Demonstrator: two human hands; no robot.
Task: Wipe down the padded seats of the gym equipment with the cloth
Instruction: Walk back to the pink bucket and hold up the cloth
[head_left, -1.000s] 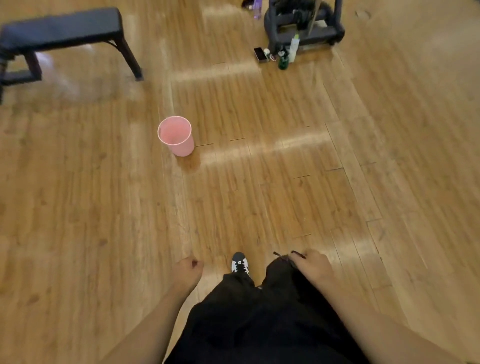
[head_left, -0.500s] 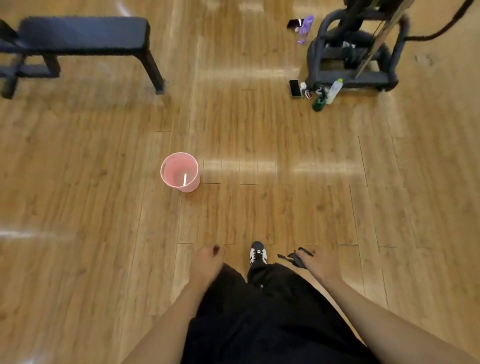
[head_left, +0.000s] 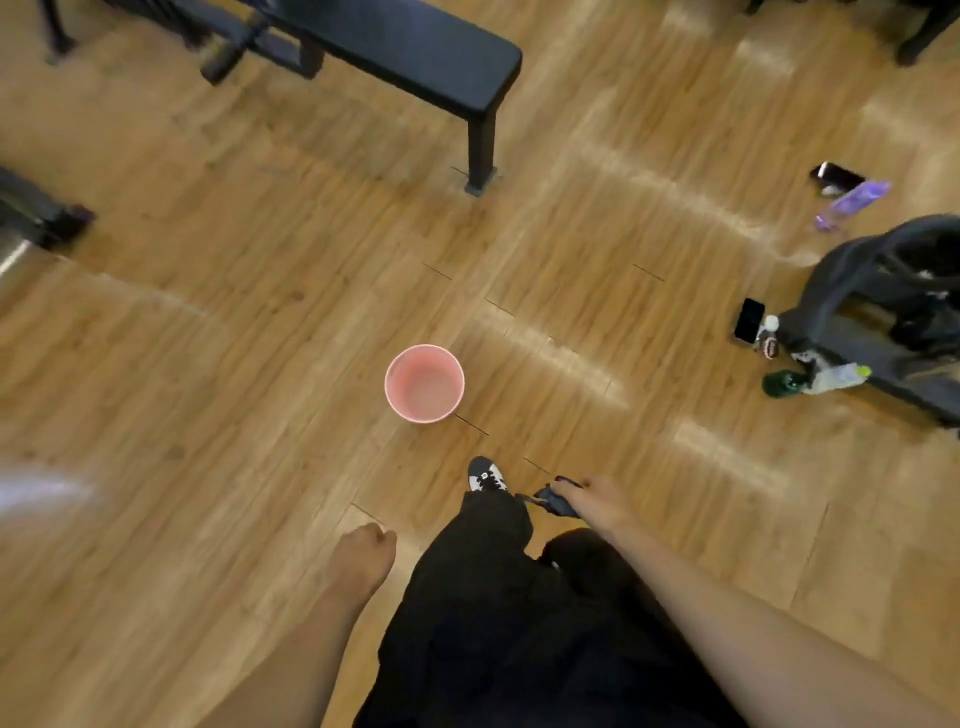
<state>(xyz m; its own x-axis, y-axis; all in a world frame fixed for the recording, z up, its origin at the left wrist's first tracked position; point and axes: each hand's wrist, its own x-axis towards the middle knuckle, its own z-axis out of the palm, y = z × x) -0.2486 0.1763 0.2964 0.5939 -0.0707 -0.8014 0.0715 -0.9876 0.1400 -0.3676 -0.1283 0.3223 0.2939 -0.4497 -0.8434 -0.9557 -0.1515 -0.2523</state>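
Observation:
A black padded bench (head_left: 415, 57) stands at the top of the head view, far ahead of me on the wooden floor. My right hand (head_left: 597, 501) hangs beside my leg and grips a small dark cloth (head_left: 553, 500), which pokes out toward my shoe. My left hand (head_left: 366, 548) hangs on the other side as a closed fist with nothing in it. A pink bucket (head_left: 424, 383) sits on the floor just ahead of my foot, between me and the bench.
A dark machine base (head_left: 872, 312) lies at the right with phones (head_left: 749, 320), bottles (head_left: 810, 382) and a purple bottle (head_left: 852, 202) around it. More equipment (head_left: 36, 218) is at the left edge. Wooden floor surrounds the bucket.
I have walked forward and turned left: the bucket and bench are nearer and more central, the machine has slid to the right edge. Both hands stay at my sides.

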